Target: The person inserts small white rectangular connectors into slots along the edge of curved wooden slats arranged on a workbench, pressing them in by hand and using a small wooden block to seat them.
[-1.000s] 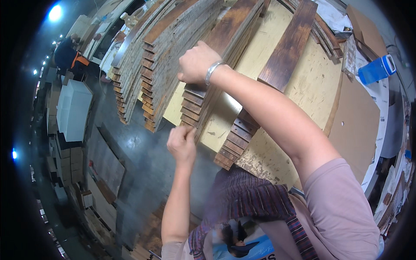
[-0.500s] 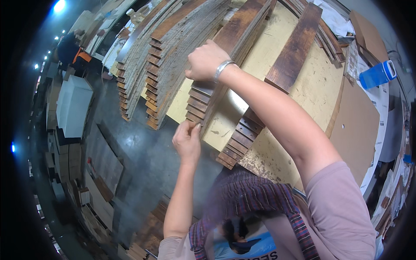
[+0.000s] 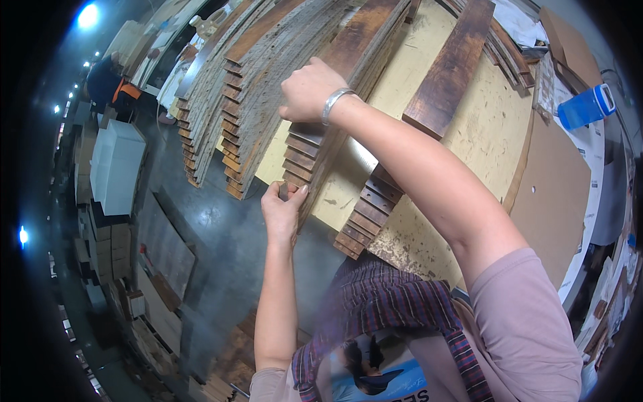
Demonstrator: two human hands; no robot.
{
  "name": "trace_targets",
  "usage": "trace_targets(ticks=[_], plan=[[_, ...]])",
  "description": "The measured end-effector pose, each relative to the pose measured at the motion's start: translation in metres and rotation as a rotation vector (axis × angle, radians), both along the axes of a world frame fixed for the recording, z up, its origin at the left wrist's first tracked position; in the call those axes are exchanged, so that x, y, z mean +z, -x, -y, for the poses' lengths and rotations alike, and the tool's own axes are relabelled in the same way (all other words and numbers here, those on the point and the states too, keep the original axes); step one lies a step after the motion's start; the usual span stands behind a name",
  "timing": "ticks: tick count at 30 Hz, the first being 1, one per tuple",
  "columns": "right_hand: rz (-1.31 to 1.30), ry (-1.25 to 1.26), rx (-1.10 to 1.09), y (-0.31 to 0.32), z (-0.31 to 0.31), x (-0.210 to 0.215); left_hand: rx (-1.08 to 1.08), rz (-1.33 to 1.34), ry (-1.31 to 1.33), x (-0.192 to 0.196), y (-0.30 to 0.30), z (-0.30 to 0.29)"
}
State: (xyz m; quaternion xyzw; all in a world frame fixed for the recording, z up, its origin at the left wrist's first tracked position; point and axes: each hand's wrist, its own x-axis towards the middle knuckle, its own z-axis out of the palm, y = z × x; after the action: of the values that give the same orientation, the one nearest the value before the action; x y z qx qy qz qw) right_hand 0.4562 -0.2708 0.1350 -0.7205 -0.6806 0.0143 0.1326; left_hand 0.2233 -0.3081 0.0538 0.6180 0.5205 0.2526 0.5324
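A stack of brown wooden planks [image 3: 300, 162] stands in front of me, its near ends stepped like stairs. My left hand [image 3: 282, 209] is at the lowest step, with thumb and fingers pinched round the end of a plank. Higher up the same stack, my right hand [image 3: 313, 92], with a silver bangle at the wrist, lies back up over the planks. Its fingers are curled, and whatever they hold is hidden beneath the hand. To the right, a second stepped stack [image 3: 365, 221] is partly covered by my right forearm.
Two more stepped plank stacks [image 3: 231, 127] stand to the left. A single dark plank [image 3: 450, 74] lies on the yellowish tabletop [image 3: 489, 127]. Further right are a cardboard sheet [image 3: 552, 181] and a blue bottle [image 3: 586, 108]. A white box [image 3: 115, 167] stands at the far left.
My left hand has shifted slightly left, and a plank end now shows between its thumb and fingers. My right hand stays over the stack. The whole view has shifted a little.
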Motion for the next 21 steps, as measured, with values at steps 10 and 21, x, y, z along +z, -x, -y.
trace_targets(ticks=[10, 21], plan=[[0.016, 0.082, -0.008, 0.000, 0.001, 0.005, 0.058, -0.122, -0.134, -0.005, 0.016, -0.008], [0.027, 0.020, -0.013, 0.000, 0.002, 0.002, 0.020, 0.006, -0.148, -0.016, 0.018, -0.025]])
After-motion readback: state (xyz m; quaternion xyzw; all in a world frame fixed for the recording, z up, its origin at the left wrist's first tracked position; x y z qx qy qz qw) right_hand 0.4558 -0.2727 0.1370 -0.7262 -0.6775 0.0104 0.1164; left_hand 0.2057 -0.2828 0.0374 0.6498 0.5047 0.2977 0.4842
